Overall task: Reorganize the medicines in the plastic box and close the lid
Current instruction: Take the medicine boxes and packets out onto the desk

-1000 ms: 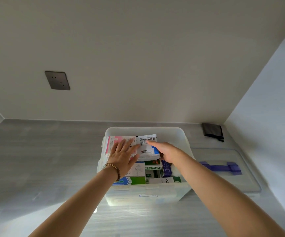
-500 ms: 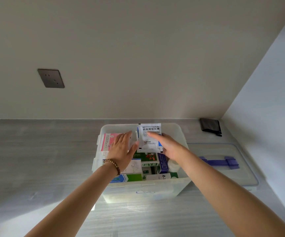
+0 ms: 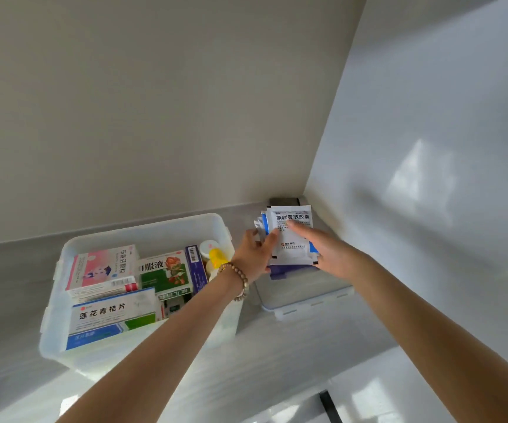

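Observation:
A translucent plastic box [image 3: 72, 248] stands on the grey counter, lid off. Inside lie a pink-and-white medicine carton [image 3: 103, 270], a green-and-white carton [image 3: 167, 270], a white-blue-green carton [image 3: 109, 315], a purple carton [image 3: 196, 267] and a yellow-capped bottle [image 3: 217, 257]. The lid [image 3: 301, 291] with its purple handle lies flat to the right of the box. Both hands hold a stack of white-and-blue medicine sachets [image 3: 292, 239] above the lid. My left hand [image 3: 254, 254] grips the stack's left edge. My right hand [image 3: 323, 248] holds its right side, fingers over the front.
A dark object [image 3: 283, 201] lies in the far corner behind the sachets. A white wall [image 3: 429, 178] rises close on the right, another wall runs behind the counter. A dark strip [image 3: 329, 404] shows at the lower right edge.
Both hands lifted the sachets out of the box and carried them right, over the lid. The view has swung right, so the box now sits at the left.

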